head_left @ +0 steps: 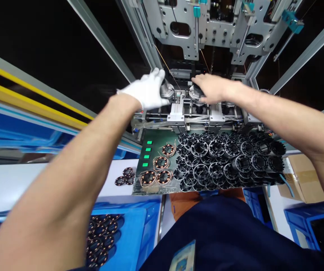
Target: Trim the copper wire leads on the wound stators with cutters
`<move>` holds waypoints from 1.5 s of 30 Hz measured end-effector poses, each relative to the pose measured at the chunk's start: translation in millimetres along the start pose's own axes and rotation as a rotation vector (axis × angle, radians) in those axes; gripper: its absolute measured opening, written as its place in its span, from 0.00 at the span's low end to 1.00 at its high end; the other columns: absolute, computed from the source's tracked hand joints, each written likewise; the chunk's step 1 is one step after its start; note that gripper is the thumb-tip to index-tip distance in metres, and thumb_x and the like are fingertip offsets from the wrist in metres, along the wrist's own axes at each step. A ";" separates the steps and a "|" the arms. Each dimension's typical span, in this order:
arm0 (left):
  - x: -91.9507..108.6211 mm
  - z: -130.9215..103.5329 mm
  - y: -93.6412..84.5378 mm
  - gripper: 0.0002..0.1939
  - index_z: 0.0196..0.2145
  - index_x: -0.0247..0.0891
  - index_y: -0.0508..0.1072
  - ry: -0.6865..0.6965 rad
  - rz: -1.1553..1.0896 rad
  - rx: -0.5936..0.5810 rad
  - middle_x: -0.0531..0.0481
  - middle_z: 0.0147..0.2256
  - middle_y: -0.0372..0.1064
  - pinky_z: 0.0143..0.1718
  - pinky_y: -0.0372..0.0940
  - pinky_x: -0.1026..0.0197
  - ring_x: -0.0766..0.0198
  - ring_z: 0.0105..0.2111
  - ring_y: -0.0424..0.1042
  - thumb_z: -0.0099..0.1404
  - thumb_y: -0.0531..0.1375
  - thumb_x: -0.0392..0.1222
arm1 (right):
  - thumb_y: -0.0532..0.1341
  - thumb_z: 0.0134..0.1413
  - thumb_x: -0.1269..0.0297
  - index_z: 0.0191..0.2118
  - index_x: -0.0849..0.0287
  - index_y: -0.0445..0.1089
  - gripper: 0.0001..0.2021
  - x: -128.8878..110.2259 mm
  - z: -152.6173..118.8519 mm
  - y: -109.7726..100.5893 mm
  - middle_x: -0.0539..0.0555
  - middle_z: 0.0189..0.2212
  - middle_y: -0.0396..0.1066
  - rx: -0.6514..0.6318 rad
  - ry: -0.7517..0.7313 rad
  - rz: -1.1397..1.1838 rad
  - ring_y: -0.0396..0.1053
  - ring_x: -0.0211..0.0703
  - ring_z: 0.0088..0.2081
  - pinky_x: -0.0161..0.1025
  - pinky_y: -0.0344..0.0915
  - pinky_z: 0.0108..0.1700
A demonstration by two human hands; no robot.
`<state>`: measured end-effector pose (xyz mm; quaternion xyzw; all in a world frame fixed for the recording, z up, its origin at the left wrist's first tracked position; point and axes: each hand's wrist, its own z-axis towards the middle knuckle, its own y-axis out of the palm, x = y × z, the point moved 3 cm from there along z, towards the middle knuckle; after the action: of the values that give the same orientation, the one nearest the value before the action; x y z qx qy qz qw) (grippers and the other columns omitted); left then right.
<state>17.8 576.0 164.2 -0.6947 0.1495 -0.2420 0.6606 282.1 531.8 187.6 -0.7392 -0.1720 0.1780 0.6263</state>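
The gloved left hand [152, 89], fingers spread, is at one round metal fixture [168, 91]; the right hand [211, 88], fingers curved, partly covers a second fixture [192, 92]. Whether either grips, I cannot tell. Nearer, on the green desk [156, 136], copper-wound rings [160, 158] lie left of stacked black rings [216, 168].

Green surface [155, 137], centre of frame: four copper-wound stators [161, 168] on its left, stacked black stator cores [230, 171] across its right; white surface [110, 191], lower left: three dark rings [129, 183] clustered together.
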 end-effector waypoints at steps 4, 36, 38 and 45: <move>18.5 -21.4 28.6 0.80 0.86 0.19 0.42 -0.027 -0.137 0.083 0.26 0.86 0.30 0.84 0.48 0.33 0.31 0.85 0.39 0.61 0.61 0.86 | 0.66 0.67 0.63 0.90 0.76 0.32 0.58 -20.4 -18.0 40.8 0.73 0.88 0.26 -0.009 0.115 0.047 0.28 0.67 0.89 0.65 0.41 0.88; 215.5 -25.6 -3.1 0.44 0.72 0.31 0.80 -0.029 -0.342 0.072 0.39 0.66 0.79 0.75 0.67 0.48 0.44 0.67 0.78 0.63 0.73 0.57 | 0.80 0.51 0.55 0.58 0.60 0.83 0.29 96.6 -240.2 17.6 0.53 0.30 0.76 0.462 0.384 0.434 0.79 0.56 0.38 0.62 0.76 0.61; 212.6 -20.2 7.8 0.44 0.70 0.31 0.81 -0.033 -0.342 0.069 0.38 0.66 0.79 0.75 0.67 0.46 0.42 0.67 0.78 0.63 0.74 0.58 | 0.80 0.52 0.54 0.61 0.60 0.83 0.31 103.9 -237.7 34.1 0.54 0.33 0.76 0.428 0.364 0.440 0.79 0.58 0.41 0.61 0.76 0.59; 198.4 -32.2 9.9 0.44 0.69 0.33 0.78 0.004 -0.387 0.069 0.38 0.67 0.76 0.73 0.68 0.44 0.41 0.67 0.76 0.61 0.74 0.58 | 0.79 0.54 0.55 0.62 0.56 0.79 0.30 104.1 -233.2 32.4 0.55 0.41 0.76 0.388 0.316 0.402 0.77 0.55 0.40 0.60 0.76 0.55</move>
<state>168.1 443.2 182.3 -0.6868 0.0064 -0.3709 0.6251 486.1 374.8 186.1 -0.6438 0.1139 0.2106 0.7268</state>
